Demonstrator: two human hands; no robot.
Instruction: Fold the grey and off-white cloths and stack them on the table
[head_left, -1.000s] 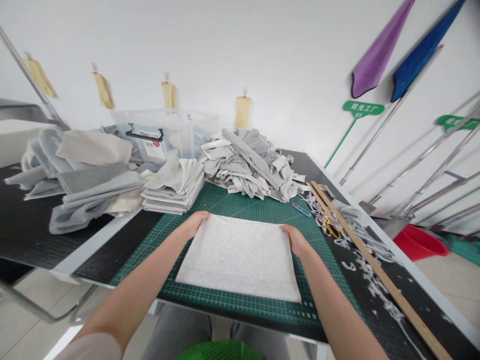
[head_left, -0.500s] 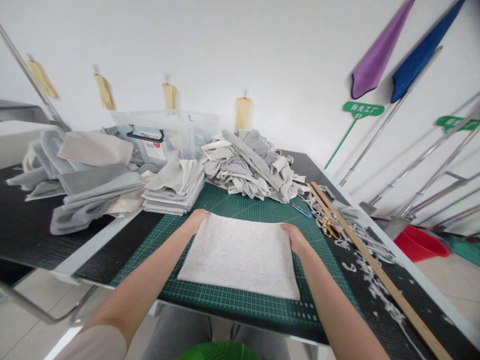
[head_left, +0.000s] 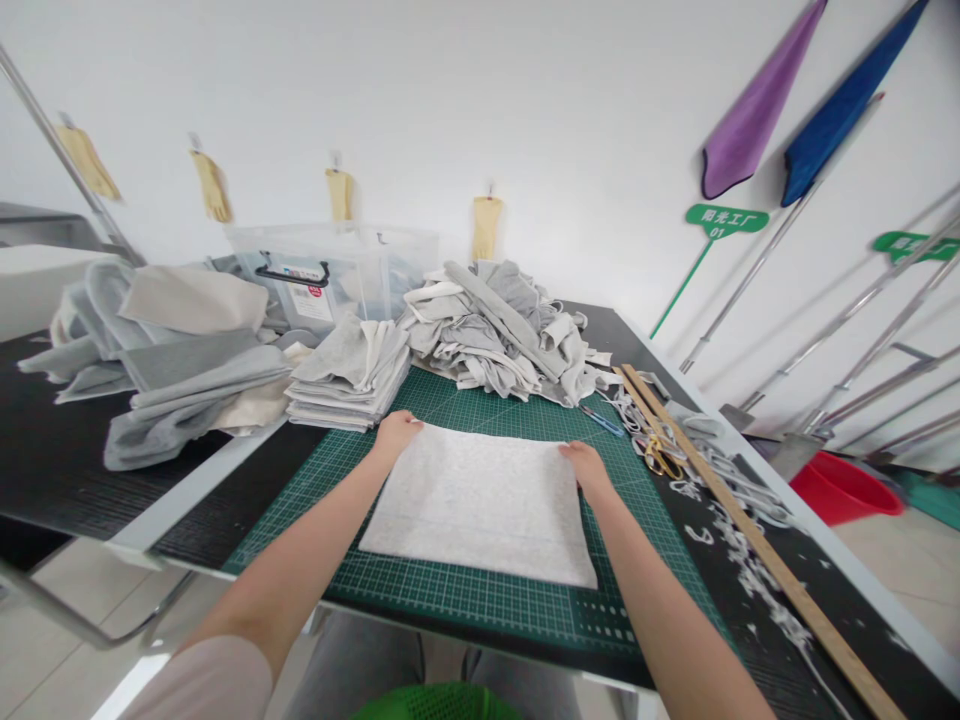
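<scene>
— What is the person wearing on the arms?
— Nothing below the elbow: both forearms are bare, and the left hand (head_left: 396, 432) and right hand (head_left: 588, 468) carry no gloves, rings or watch that can be seen.
— Any sleeve at all?
— A pale pinkish short sleeve (head_left: 202, 682) on the left upper arm. Grey trousers (head_left: 360, 655) cover the legs.

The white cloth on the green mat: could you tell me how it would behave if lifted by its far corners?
The cloth lies flat and thin, so it would probably droop limply. It looks light. On the mat it may slide.
</scene>
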